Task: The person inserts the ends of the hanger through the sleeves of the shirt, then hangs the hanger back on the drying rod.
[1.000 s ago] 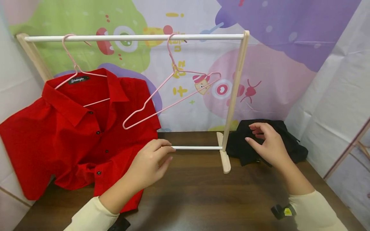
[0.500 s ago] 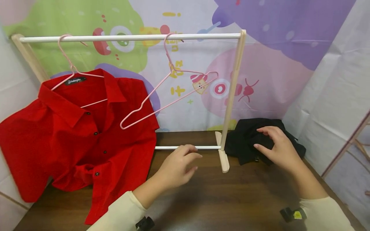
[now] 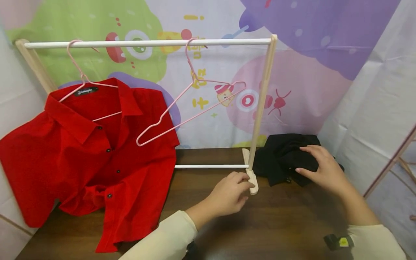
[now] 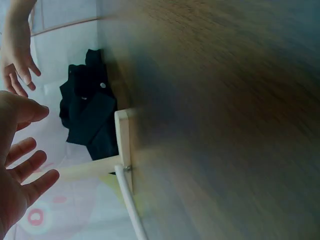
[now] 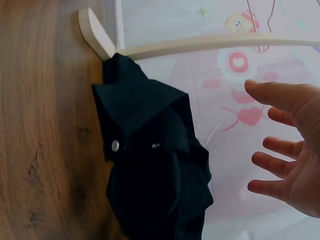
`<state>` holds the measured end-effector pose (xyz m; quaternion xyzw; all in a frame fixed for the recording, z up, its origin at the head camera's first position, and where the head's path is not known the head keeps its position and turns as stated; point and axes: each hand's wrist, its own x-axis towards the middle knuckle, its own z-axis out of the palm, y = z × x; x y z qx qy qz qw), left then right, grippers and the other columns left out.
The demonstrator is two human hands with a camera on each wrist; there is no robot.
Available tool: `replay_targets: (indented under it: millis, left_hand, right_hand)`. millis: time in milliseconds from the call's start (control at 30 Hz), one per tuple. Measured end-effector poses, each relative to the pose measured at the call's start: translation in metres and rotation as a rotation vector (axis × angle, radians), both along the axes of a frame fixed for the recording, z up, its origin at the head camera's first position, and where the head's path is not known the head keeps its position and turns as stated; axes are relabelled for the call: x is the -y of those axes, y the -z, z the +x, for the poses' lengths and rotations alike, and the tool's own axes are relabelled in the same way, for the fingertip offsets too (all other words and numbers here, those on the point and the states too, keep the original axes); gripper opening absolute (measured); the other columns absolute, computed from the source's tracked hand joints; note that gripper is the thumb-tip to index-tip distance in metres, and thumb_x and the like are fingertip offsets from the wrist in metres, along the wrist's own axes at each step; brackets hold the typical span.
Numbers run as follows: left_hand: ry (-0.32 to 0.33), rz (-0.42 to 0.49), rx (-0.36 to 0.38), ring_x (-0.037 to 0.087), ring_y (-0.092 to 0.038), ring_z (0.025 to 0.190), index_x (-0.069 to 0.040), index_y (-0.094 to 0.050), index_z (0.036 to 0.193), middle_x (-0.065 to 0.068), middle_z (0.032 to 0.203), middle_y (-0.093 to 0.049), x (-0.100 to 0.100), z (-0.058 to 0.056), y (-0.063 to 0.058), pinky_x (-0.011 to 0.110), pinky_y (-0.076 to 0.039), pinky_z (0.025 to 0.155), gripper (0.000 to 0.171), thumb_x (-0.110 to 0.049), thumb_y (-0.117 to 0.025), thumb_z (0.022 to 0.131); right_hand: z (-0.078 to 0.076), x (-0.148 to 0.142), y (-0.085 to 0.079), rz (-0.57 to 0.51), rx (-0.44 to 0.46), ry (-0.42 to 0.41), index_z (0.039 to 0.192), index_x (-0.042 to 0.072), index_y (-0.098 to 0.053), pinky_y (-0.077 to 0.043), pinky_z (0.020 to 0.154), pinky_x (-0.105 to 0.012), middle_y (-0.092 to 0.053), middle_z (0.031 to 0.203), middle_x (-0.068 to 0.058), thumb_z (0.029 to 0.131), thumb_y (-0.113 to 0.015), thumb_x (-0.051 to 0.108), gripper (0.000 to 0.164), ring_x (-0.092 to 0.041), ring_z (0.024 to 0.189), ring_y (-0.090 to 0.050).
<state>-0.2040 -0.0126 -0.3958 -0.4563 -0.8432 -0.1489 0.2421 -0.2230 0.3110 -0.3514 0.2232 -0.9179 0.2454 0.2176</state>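
A folded black garment [image 3: 279,159] lies in a heap at the right end of the table; a round metal button [image 5: 115,146] shows on it in the right wrist view. My right hand [image 3: 328,173] hovers over it, fingers spread and holding nothing. My left hand [image 3: 229,195] is in the air in front of the rack's right foot [image 3: 252,182], fingers loosely bent with nothing in them. On the rack's top bar [image 3: 146,43] hangs a bare pink hanger [image 3: 169,128]. To its left a red button-up shirt [image 3: 139,144] hangs on another pink hanger [image 3: 76,65].
The rack's wooden right post [image 3: 261,104] stands between the bare hanger and the black garment. A white lower bar [image 3: 211,166] runs close above the brown table [image 3: 276,224]. Behind is a cartoon-printed cloth [image 3: 292,72], with a white side wall [image 3: 373,126] at right.
My left hand has moved right, from beside the red shirt to the rack's right foot. My right hand has shifted slightly right and down over the black garment.
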Motion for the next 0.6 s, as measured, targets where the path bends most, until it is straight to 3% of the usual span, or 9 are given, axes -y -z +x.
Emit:
replay_targets:
  millis: [367,600]
  left_hand:
    - [-0.055,-0.082,0.021,0.02,-0.057,0.112,-0.015,-0.07,0.116,0.005,0.12,-0.061,-0.033,-0.02,0.004,0.029,-0.048,0.094,0.032,-0.016,-0.073,0.084]
    - [-0.063,-0.126,0.038,0.019,-0.057,0.109,-0.016,-0.068,0.12,0.005,0.123,-0.059,-0.059,-0.037,0.006,0.025,-0.047,0.093,0.035,-0.017,-0.072,0.086]
  right_hand:
    - [-0.008,-0.012,0.006,0.033,0.058,0.035,0.129,-0.005,-0.051,-0.034,0.088,-0.069,-0.041,0.131,-0.038,0.077,-0.083,0.018,0.065,-0.055,0.119,-0.038]
    - [-0.021,-0.017,0.012,0.045,0.135,0.099,0.133,-0.008,-0.046,-0.031,0.09,-0.072,-0.033,0.135,-0.042,0.081,-0.08,0.02,0.068,-0.06,0.121,-0.033]
